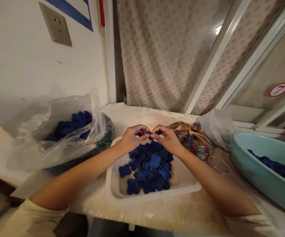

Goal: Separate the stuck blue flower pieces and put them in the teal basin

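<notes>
My left hand and my right hand meet above the far side of a white plastic tray. Between their pinched fingertips is a small dark blue fabric flower, gripped from both sides and mostly hidden by the fingers. Below, in the tray, lies a heap of blue flower-shaped pieces, several of them loose at its left and front. The heap touches neither hand.
A clear plastic bag with more blue pieces stands left. To the right are a colourful striped bag, a round clear lid and a pale green basin with dark blue pieces. A dotted curtain hangs behind the table.
</notes>
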The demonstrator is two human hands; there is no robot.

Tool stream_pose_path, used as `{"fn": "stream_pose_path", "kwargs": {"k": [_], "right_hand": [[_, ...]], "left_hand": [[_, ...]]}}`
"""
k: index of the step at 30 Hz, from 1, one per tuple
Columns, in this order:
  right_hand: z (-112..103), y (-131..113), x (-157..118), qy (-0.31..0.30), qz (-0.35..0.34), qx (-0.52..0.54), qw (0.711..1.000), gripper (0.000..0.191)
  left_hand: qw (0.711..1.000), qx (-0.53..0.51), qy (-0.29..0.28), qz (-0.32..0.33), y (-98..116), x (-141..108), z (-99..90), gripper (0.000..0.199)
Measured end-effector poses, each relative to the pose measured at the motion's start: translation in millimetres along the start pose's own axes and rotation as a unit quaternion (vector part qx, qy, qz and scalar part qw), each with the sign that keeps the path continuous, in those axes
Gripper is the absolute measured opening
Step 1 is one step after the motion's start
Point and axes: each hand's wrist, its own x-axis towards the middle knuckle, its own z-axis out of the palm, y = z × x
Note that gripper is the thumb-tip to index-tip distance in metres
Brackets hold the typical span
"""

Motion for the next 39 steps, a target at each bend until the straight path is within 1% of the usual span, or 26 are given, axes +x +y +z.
{"fn": "stream_pose_path", "kwargs": {"k": [5,9,12,16,20,22,25,27,29,33,39], "right_hand": [[-1.6,0.0,-0.7,-0.024,0.0,0.009,1.0,0.021],[-2.9,0.6,-0.9,-0.035,-0.003,0.004,0.999,0.024],[-3.8,0.7,-1.0,-0.045,-0.004,-0.024,0.999,0.028],[-4.0,0.4,-0.9,-0.054,-0.012,-0.053,0.997,0.03],[-2.3,0.0,-1.4,-0.06,-0.014,-0.058,0.996,0.031],[-1.7,-0.5,-2.2,-0.06,-0.013,-0.062,0.996,0.033],[-1.9,-1.9,-3.3,-0.031,-0.016,-0.06,0.998,0.035],[-2.3,-3.0,-3.2,-0.007,-0.025,-0.046,0.999,0.032],[-2.1,-3.6,-2.2,0.0,-0.036,-0.035,0.999,0.024],[-1.0,-1.7,0.5,0.01,-0.056,-0.055,0.997,0.012],[-2.8,1.6,1.6,0.019,-0.049,-0.074,0.996,0.009]], "left_hand": [[1.0,0.018,-0.006,0.009,1.2,-0.8,-0.5,0.014],[1.0,0.011,0.004,0.004,1.9,-1.5,-0.6,0.016],[1.0,-0.016,-0.003,-0.017,0.7,-1.5,-0.6,0.016],[0.995,-0.072,-0.028,-0.058,-0.6,-0.5,0.5,0.015],[0.992,-0.093,-0.044,-0.072,0.1,0.7,1.4,0.014],[0.993,-0.085,-0.051,-0.068,0.2,0.9,1.5,0.012],[0.993,-0.077,-0.056,-0.063,-0.4,0.8,1.3,0.01],[0.993,-0.078,-0.051,-0.066,-0.7,0.8,1.2,0.009],[0.994,-0.077,-0.04,-0.069,-0.6,0.9,1.1,0.009],[0.994,-0.079,-0.027,-0.074,1.8,1.3,1.2,0.009],[0.993,-0.092,-0.021,-0.072,4.6,0.5,2.1,0.014]]}}
